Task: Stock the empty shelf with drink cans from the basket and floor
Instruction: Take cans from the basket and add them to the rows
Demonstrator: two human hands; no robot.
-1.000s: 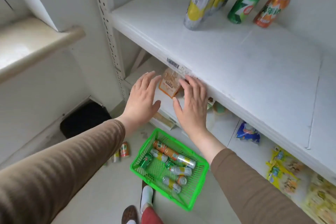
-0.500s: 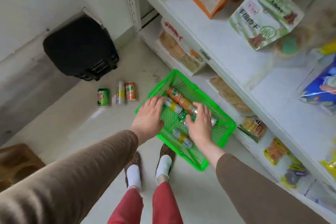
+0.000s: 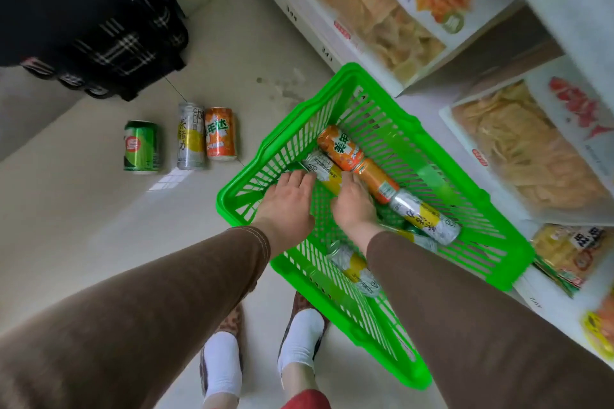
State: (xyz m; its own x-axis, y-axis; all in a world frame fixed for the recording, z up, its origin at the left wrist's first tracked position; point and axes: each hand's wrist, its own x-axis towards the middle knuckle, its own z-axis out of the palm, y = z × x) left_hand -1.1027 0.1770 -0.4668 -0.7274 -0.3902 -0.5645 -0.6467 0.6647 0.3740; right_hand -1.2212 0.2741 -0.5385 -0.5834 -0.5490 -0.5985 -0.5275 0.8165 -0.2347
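Reaching into the green basket (image 3: pixel 392 116) at frame centre, your left hand (image 3: pixel 287 197) and right hand (image 3: pixel 354 201) flank a silver-yellow can (image 3: pixel 324 171); each grip's closure is hidden. Rigid, slippery, probably heavy: take it mid-body.

Bright, even daylight; soft shadows; window reflection on floor (image 3: pixel 99 216) at left; wide-angle edge distortion; motion blur upper right.

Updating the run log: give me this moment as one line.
phase: reaching into green basket | left hand: at silver-yellow can | right hand: over cans, grip unclear | floor: three cans standing
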